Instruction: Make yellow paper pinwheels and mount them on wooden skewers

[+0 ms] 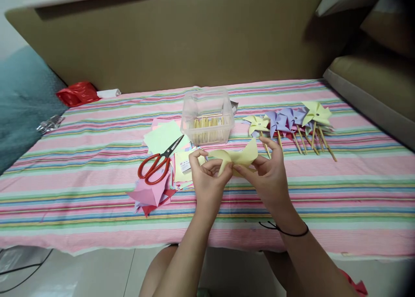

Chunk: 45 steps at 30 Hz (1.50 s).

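Between my two hands is a piece of pale yellow paper with its corners curled inward like a pinwheel head. My left hand pinches its left part, thumb near the middle. My right hand grips the right part, its thumb meeting the left thumb close to the centre. Just left of my hands lie red-handled scissors, blades pointing up and right, across coloured paper. A stack of square paper with a small white label on it sits by my left hand. Finished pinwheels on sticks lie beyond my right hand.
A clear plastic box holding many short sticks stands behind my hands. Pink, purple and red cut papers lie below the scissors. A red bag and a white box rest at the far left on the striped cloth.
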Tool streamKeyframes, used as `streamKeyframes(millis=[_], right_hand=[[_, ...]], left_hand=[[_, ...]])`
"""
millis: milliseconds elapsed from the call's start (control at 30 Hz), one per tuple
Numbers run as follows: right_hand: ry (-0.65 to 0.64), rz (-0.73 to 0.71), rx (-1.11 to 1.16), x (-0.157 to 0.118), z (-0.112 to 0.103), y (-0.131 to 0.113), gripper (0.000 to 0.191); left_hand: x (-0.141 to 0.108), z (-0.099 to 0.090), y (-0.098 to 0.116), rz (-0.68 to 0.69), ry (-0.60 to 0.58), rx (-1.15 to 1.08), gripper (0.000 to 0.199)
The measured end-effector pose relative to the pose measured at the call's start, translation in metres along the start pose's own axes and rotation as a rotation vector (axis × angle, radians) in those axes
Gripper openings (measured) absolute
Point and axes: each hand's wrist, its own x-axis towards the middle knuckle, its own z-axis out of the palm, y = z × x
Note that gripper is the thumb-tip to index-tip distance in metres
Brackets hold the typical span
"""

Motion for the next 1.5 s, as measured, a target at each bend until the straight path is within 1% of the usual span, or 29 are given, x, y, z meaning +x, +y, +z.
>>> streamKeyframes(millis=[200, 500, 733, 933, 1367, 1500], right_hand=[[0.003, -0.020, 0.019, -0.001, 0.000, -0.004, 0.078], [0.000, -0.008, -0.039, -0.001, -0.001, -0.006, 0.077], [-0.016, 0.041, -0.011, 0.001, -0.006, -0.005, 0.079], [0.011, 0.050, -0.009, 0.002, -0.008, -0.005, 0.079], [0.039, 0.032, -0.079, 0.002, -0.007, -0.005, 0.074], [0.056, 0.032, -0.058, 0.002, -0.005, -0.006, 0.077]], left_hand=[[0.001, -0.003, 0.002, 0.009, -0.026, 0.046, 0.051], [0.005, -0.007, -0.001, -0.026, -0.052, -0.041, 0.061], [0.008, -0.011, 0.000, -0.054, -0.110, -0.015, 0.060], [0.008, -0.010, 0.000, -0.053, -0.139, -0.040, 0.058], [0.007, -0.010, 0.000, -0.069, -0.132, -0.053, 0.060], [0.007, -0.009, 0.000, -0.075, -0.135, -0.048, 0.059]])
